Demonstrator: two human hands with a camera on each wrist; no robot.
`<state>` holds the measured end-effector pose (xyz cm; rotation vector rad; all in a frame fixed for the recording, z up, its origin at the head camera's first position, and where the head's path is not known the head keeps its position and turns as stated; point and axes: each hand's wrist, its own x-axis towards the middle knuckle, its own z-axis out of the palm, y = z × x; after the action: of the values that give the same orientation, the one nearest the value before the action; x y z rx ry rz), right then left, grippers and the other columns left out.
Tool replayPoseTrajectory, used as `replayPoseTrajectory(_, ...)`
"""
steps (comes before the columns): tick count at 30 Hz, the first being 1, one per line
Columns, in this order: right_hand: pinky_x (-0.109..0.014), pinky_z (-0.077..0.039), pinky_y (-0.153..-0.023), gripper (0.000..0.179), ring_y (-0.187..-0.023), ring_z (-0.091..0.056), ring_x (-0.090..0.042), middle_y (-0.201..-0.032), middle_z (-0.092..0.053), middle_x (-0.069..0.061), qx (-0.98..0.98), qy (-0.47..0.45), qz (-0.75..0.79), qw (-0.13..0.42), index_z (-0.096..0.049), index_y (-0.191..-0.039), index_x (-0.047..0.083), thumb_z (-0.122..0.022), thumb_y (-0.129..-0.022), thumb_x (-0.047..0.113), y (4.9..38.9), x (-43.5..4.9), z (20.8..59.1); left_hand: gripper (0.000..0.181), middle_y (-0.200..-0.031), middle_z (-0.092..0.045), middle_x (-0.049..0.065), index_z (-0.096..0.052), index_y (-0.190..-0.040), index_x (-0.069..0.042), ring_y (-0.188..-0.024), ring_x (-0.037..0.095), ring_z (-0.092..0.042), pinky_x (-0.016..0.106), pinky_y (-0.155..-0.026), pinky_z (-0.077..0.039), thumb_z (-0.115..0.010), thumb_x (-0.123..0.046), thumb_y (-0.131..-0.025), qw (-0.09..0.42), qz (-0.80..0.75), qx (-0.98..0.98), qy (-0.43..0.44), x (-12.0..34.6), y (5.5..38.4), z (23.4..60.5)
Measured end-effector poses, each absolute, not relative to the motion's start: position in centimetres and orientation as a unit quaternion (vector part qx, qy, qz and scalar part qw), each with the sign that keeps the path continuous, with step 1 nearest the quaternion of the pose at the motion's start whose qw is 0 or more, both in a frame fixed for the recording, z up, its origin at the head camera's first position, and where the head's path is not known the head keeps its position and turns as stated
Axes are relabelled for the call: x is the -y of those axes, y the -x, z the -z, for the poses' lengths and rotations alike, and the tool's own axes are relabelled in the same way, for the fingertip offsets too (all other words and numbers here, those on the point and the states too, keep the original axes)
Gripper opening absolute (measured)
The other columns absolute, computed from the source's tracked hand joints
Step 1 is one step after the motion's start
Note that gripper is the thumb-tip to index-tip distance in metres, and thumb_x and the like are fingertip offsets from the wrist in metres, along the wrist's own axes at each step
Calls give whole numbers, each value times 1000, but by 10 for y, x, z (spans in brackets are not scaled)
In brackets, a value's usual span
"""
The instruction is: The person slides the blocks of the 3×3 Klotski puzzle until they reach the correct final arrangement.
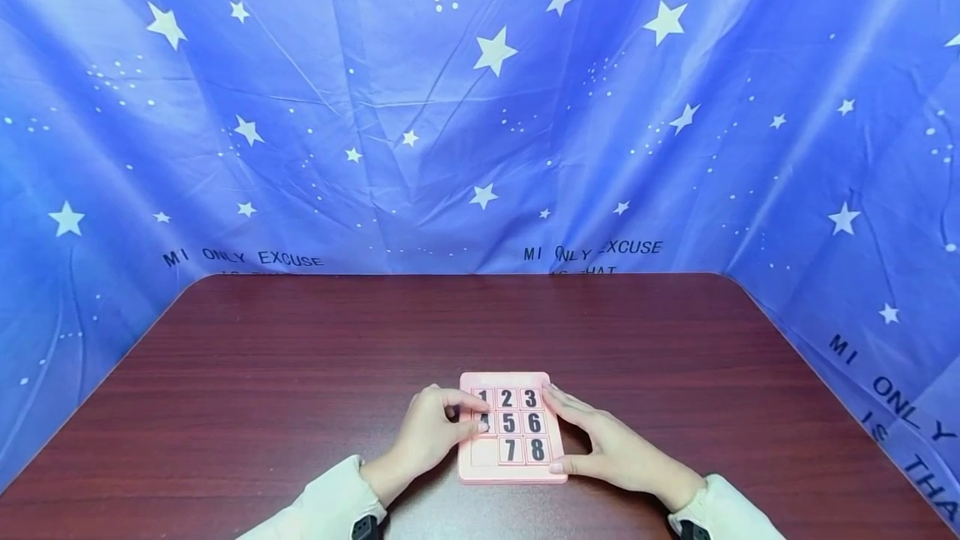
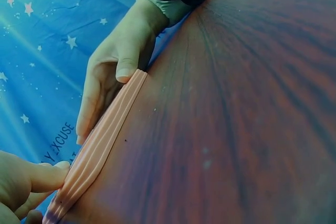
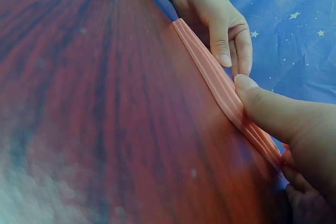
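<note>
A pink number slide puzzle [image 1: 504, 475] lies flat on the table, its black-numbered tiles in rows: 1, 2, 3, then 4, 5, 6, then 7 and 8 with a vacant slot at the lower left. From the left, my left hand [image 1: 429, 433] reaches over the frame and pinches the 4 tile [image 1: 486, 422] with thumb and forefinger, partly covering it and the 1. My right hand [image 1: 618, 444] grips the puzzle's right side, thumb at the lower corner and fingers along the upper edge. Both wrist views show the puzzle's ridged pink side [image 3: 220, 90] edge-on.
The dark reddish wood table [image 1: 300, 357] stretches out around the puzzle. Behind and beside it hangs a blue cloth [image 1: 420, 107] with white stars and printed lettering. A small black device [image 1: 366, 527] is on each wrist, against a pale sleeve.
</note>
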<state>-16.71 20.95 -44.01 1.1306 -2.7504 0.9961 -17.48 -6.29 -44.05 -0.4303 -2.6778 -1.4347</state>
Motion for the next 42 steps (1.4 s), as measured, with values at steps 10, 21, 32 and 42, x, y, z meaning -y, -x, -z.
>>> replayPoseTrajectory(10,-18,-25,-106,80,-132,-35,-34,-147,-35,-18,882,-350,-314,-5,-37,-143,2,-68,-82,44,168,-208,437,18,-64,-53,-6,-77,-83,-20,-66,10,-40,22,-57,-32,-79,-13,-66,58,489,861,123,53,163,437)
replayPoseTrajectory(21,-18,-24,-106,79,-133,-36,-33,-147,-36,-19,882,-351,-315,2,-37,-143,2,-67,-83,43,167,-210,438,24,-79,-55,-3,-76,-88,-17,-72,9,-40,21,-61,-33,-83,-18,-65,46,513,848,124,40,148,436)
replayPoseTrajectory(32,-16,-23,-106,79,-133,-35,-31,-147,-36,-18,880,-353,-317,6,-37,-143,2,-68,-83,42,167,-212,440,31,-82,-59,-8,-76,-90,-20,-76,6,-39,20,-65,-34,-84,-13,-60,77,477,865,137,34,145,440)
replayPoseTrajectory(42,-15,-21,-106,78,-133,-35,-33,-147,-35,-20,874,-361,-324,4,-37,-143,1,-68,-83,41,167,-209,440,31,-78,-51,-7,-76,-90,-21,-73,7,-37,20,-63,-34,-83,-11,-62,53,486,864,122,45,144,442)
